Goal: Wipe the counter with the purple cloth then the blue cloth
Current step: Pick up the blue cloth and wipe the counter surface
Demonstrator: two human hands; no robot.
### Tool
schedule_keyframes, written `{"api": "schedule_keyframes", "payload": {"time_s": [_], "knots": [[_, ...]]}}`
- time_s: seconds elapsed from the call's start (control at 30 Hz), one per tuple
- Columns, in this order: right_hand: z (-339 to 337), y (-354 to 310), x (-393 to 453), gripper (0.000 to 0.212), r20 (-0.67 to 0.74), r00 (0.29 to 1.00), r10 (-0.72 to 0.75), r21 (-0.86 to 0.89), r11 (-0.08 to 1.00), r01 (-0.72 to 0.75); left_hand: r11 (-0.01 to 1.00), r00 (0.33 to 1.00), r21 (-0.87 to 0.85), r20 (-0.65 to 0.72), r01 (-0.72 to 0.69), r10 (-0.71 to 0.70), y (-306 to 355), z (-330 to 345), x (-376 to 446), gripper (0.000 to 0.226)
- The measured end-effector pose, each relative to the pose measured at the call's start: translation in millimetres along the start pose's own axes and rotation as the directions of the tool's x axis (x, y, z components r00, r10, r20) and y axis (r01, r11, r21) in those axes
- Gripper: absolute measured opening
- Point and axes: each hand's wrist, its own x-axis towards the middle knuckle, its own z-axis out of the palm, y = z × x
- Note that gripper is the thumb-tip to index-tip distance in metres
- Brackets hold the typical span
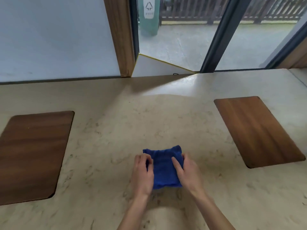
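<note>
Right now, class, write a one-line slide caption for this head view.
Left hand and right hand hold the blue cloth on the counter between two wooden boards.

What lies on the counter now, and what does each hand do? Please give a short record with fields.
surface: beige marbled counter
cloth: blue cloth, folded, lying flat in the middle, near the person
left hand: left hand pinches the cloth's left edge with curled fingers
right hand: right hand holds the cloth's right edge, forefinger lying on top
purple cloth: not in view
sides: left wooden board and right wooden board, both apart from the cloth
behind the glass: green bin
</note>
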Motion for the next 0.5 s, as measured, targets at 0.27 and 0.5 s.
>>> {"api": "schedule_keyframes", "payload": {"time_s": [0.27,0.5], "knots": [[9.7,27.4,2.3,0.029,-0.123,0.935,-0.333,-0.506,0.832,0.229,0.902,0.996,0.431,-0.054,-0.040,0.071,-21.3,-1.2,-2.5,0.021],[44.8,27.3,-7.8,0.042,0.026,0.784,-0.620,-0.416,0.706,0.573,0.772,0.997,0.636,-0.044,-0.026,0.069,-40.1,-56.9,4.2,0.064]]}}
